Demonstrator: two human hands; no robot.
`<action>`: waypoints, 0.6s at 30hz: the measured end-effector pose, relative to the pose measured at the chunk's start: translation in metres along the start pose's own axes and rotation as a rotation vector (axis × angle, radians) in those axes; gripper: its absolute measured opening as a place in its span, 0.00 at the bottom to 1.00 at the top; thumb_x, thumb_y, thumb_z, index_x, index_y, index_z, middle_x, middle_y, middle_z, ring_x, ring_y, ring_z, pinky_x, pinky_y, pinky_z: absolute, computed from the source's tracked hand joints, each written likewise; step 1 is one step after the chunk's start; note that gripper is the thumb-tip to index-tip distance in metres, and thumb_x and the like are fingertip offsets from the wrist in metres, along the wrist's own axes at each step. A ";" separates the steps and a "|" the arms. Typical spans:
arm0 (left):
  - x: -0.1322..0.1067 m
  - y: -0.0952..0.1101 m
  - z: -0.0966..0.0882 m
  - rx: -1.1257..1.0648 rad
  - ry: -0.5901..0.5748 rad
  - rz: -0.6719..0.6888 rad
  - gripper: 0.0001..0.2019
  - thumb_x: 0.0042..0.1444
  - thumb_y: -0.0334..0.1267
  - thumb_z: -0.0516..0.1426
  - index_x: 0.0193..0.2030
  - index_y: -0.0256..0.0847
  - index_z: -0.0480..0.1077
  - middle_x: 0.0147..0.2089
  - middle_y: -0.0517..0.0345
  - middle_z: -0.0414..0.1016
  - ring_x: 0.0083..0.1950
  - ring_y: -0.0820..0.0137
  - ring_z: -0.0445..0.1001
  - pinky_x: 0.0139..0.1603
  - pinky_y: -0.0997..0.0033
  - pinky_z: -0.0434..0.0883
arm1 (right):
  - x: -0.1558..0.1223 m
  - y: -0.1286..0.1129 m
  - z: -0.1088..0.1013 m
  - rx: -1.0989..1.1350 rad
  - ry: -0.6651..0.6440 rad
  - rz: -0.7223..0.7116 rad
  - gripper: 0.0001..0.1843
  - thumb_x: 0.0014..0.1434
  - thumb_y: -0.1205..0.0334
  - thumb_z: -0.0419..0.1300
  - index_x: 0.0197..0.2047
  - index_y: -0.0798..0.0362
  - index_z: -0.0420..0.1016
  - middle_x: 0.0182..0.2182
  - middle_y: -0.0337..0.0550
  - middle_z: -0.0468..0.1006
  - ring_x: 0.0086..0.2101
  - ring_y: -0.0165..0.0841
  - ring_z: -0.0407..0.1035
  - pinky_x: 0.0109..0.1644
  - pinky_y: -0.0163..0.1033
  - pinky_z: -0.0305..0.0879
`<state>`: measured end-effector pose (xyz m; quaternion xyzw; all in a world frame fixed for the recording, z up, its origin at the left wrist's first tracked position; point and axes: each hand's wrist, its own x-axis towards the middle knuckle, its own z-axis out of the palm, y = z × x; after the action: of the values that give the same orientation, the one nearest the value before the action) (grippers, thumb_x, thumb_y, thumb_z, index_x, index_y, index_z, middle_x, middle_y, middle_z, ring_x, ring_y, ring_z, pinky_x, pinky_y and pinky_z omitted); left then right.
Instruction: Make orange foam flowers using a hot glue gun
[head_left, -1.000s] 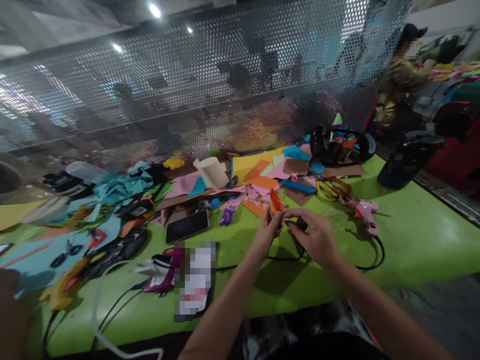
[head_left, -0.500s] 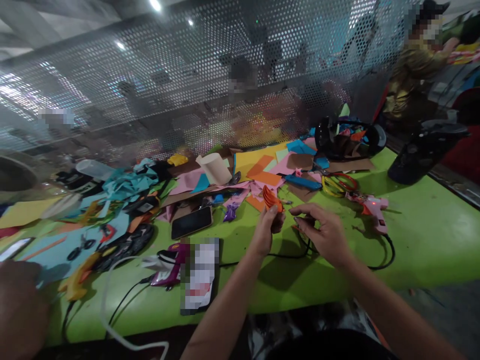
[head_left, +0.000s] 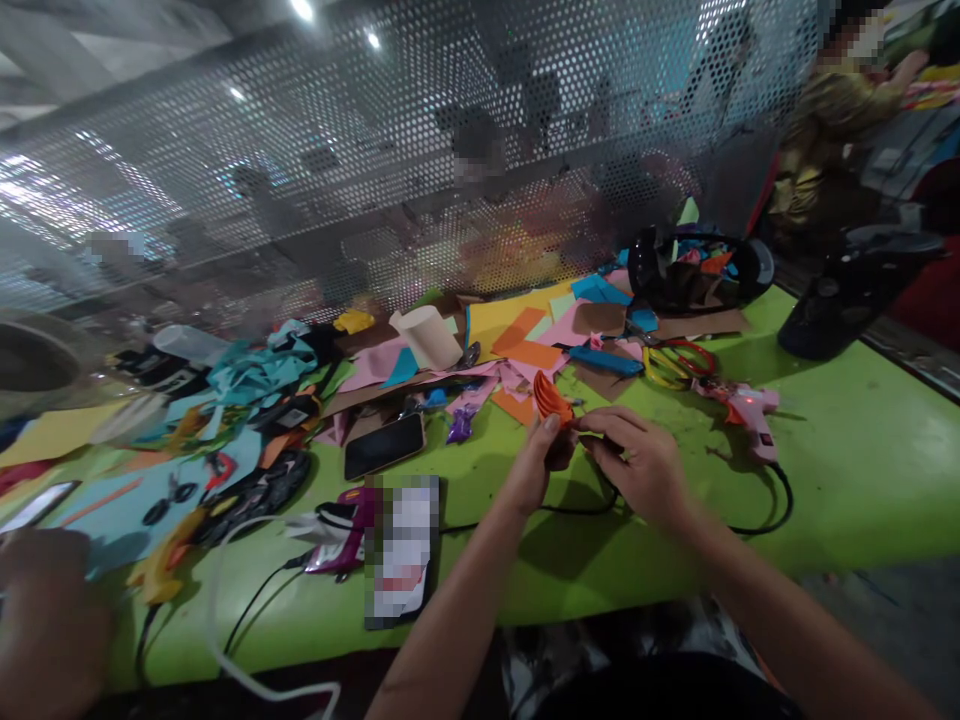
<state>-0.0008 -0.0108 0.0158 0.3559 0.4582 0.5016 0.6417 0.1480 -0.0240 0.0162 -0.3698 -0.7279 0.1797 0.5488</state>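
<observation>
My left hand (head_left: 541, 462) is closed around a bundle of orange folded paper (head_left: 553, 398), its layered, curved folds rising above the thumb. Beside it, my right hand (head_left: 634, 455) pinches at the lower right edge of the same orange paper, fingertips close together; exactly what lies between them is small and partly hidden. Both hands are above the green tabletop (head_left: 840, 480). To the right lies a pink hot glue gun (head_left: 756, 415) with a red light lit and a black cord. Scissors with yellow and red handles (head_left: 675, 362) rest just behind it.
Behind the hands are paper scraps, a blue cutter (head_left: 606, 360), a paper roll (head_left: 427, 338) and a dark phone (head_left: 384, 446). A black basket (head_left: 652, 275) and a dark tumbler (head_left: 821, 300) stand right. Another person's hand (head_left: 52, 600) and a yellow glue gun (head_left: 166, 560) are left.
My right hand has moved left, and its fingertips now meet the edge of the orange paper. The orange paper has shifted slightly right with my left hand.
</observation>
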 end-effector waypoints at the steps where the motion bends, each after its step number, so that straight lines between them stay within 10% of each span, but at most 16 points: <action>1: 0.000 0.000 0.000 0.006 -0.012 0.001 0.33 0.34 0.68 0.66 0.34 0.40 0.67 0.26 0.65 0.64 0.25 0.77 0.59 0.25 0.76 0.51 | 0.000 0.000 0.000 0.006 -0.004 0.007 0.12 0.63 0.71 0.57 0.45 0.49 0.78 0.41 0.44 0.81 0.41 0.34 0.76 0.46 0.38 0.74; 18: -0.003 0.003 0.001 0.016 -0.119 -0.067 0.32 0.36 0.69 0.65 0.30 0.41 0.62 0.24 0.66 0.58 0.24 0.78 0.55 0.24 0.75 0.46 | -0.001 0.005 -0.002 -0.057 -0.001 -0.003 0.10 0.61 0.73 0.58 0.41 0.49 0.76 0.39 0.44 0.78 0.39 0.35 0.74 0.43 0.38 0.72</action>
<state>-0.0007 -0.0129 0.0192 0.3750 0.4347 0.4541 0.6813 0.1519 -0.0212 0.0127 -0.3841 -0.7336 0.1585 0.5378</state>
